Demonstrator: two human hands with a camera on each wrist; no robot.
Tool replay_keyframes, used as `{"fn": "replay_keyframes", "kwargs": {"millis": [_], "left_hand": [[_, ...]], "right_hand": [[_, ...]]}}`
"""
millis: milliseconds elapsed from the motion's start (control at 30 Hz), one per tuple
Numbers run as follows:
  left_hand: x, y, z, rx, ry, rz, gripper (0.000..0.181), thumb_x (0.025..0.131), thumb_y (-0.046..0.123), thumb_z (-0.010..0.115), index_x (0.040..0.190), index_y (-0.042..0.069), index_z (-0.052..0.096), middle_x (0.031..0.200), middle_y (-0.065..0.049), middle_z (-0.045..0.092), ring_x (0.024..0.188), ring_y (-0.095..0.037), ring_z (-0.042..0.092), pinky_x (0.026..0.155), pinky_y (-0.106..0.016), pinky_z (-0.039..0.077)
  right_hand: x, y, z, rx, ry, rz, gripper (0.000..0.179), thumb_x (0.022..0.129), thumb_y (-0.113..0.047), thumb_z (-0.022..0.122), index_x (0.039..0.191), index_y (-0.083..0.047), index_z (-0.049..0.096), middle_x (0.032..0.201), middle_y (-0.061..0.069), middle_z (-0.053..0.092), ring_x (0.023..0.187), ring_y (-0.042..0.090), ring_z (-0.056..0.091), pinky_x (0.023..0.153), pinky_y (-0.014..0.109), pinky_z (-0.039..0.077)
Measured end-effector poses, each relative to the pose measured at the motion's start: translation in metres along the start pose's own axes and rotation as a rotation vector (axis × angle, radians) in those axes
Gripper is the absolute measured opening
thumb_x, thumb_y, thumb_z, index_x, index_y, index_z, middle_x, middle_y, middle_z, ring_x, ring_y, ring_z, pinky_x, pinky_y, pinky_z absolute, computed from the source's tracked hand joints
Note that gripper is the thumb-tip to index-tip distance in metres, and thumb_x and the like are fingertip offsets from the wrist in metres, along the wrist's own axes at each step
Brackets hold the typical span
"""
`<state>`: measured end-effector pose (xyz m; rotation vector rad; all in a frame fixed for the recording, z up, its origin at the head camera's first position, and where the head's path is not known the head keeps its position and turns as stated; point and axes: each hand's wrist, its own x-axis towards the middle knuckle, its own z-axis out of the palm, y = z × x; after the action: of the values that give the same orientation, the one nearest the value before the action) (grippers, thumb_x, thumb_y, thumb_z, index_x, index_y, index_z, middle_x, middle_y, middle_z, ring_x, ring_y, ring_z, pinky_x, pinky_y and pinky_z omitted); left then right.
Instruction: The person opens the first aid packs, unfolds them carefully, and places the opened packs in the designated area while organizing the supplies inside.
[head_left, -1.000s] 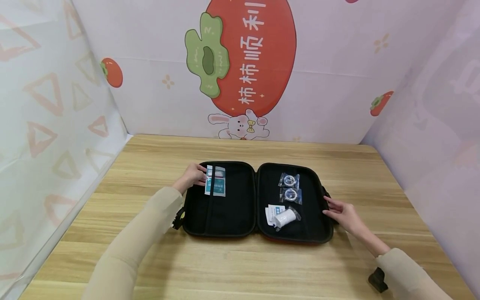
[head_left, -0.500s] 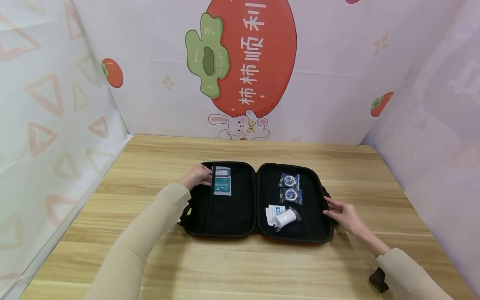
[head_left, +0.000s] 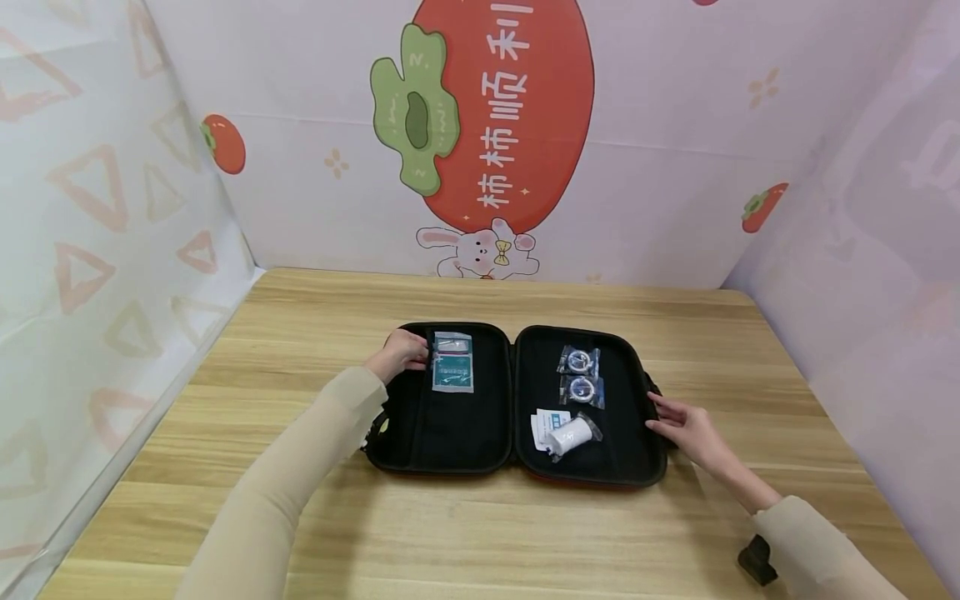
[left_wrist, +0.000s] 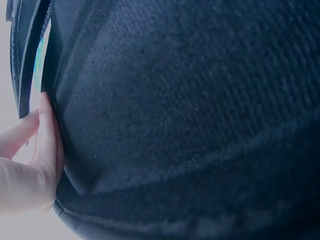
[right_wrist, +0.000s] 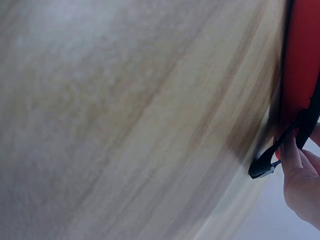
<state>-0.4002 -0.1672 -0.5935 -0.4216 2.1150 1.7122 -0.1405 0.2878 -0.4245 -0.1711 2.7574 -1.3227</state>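
Two hands (head_left: 406, 351) (head_left: 691, 431) hold one packet (head_left: 453, 372), one case (head_left: 483, 425).

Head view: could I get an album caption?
Left hand at a teal-and-white sachet, right hand at the edge of an open black-lined case.

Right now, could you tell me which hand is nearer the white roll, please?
The right hand is nearer, at the right rim of the case, right of the white roll; the left hand is over the left half.
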Motion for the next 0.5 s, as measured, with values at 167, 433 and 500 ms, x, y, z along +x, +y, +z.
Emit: {"fn": "replay_keyframes", "kwargs": {"millis": [167, 433, 500], "left_hand": [[-0.024, 0.011, 0.002, -0.024, -0.006, 0.039, 0.024, 0.069, -0.011, 0.066, 0.09, -0.001, 0.062, 0.081, -0.017, 0.064, 0.065, -0.026, 0.063, 0.054, -0.038, 0.052], [0.054, -0.03, -0.001, 0.021, -0.035, 0.037, 0.025, 0.067, -0.009, 0.066, 0.09, 0.0, 0.06, 0.078, -0.017, 0.065, 0.06, -0.029, 0.063, 0.051, -0.042, 0.051], [0.032, -0.015, 0.0, 0.11, -0.041, 0.044, 0.021, 0.072, -0.007, 0.063, 0.092, 0.0, 0.059, 0.083, -0.018, 0.064, 0.062, -0.029, 0.063, 0.053, -0.042, 0.051]], "right_hand": [[0.001, 0.001, 0.0, 0.005, 0.004, 0.005, 0.046, 0.085, -0.004, 0.057, 0.125, 0.013, 0.04, 0.114, 0.038, 0.046, 0.101, 0.042, 0.051, 0.074, 0.028, 0.049], [0.0, 0.001, 0.0, 0.004, 0.005, 0.006, 0.046, 0.085, -0.005, 0.056, 0.125, 0.013, 0.041, 0.113, 0.038, 0.046, 0.1, 0.042, 0.051, 0.074, 0.029, 0.05], [0.0, 0.0, 0.0, 0.002, 0.005, 0.006, 0.046, 0.085, -0.005, 0.057, 0.125, 0.013, 0.041, 0.113, 0.038, 0.047, 0.1, 0.042, 0.052, 0.074, 0.03, 0.05]]}}
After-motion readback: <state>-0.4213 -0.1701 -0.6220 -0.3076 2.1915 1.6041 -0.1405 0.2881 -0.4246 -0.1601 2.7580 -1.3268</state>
